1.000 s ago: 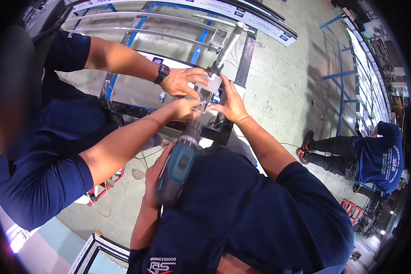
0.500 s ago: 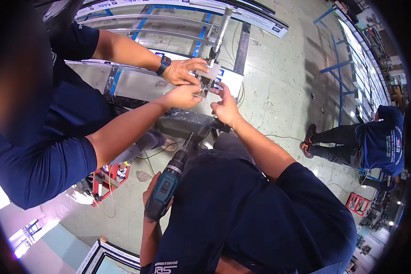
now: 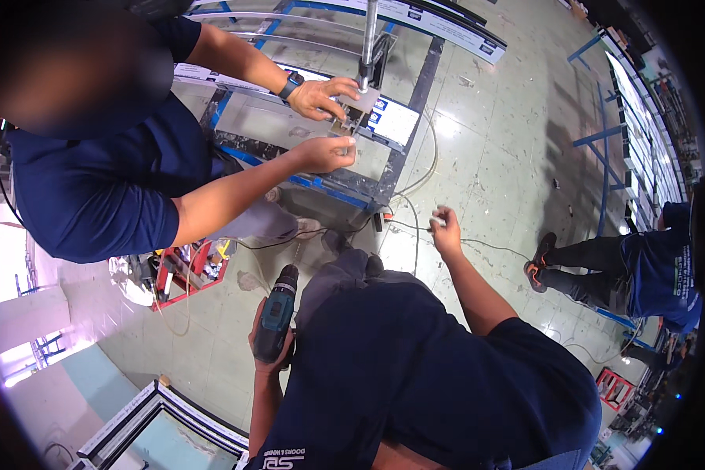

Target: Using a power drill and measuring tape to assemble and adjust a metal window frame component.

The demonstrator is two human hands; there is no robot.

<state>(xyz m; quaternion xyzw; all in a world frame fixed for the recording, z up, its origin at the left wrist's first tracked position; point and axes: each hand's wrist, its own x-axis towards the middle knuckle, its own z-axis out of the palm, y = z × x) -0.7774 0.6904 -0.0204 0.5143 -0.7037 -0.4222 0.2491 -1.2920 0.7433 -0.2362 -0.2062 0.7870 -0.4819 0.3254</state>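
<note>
My left hand (image 3: 268, 345) is wrapped round the handle of a teal and black cordless drill (image 3: 277, 313), held upright beside my left leg with its chuck pointing away from me. The bit is hard to make out against the floor. Over the floor on the right, apart from the workbench, my right hand (image 3: 446, 233) has its fingers loosely bent and apart, with nothing visible in them. At the bench corner a co-worker's two hands hold a small metal plate (image 3: 360, 100) and the fitting beneath it. A threaded metal rod (image 3: 370, 47) rises from that plate.
The blue and black bench frame (image 3: 321, 184) carries long white profiles (image 3: 446, 35). Cables (image 3: 415, 235) trail over the floor. A red tool crate (image 3: 204, 274) sits left, a framed panel (image 3: 157, 415) lower left. Another person (image 3: 650, 266) stands right, near a rack (image 3: 642, 141).
My right hand has drawn back from the metal fitting, toward me and right. The drill has tipped back and lowered slightly. The co-worker's hands remain at the fitting.
</note>
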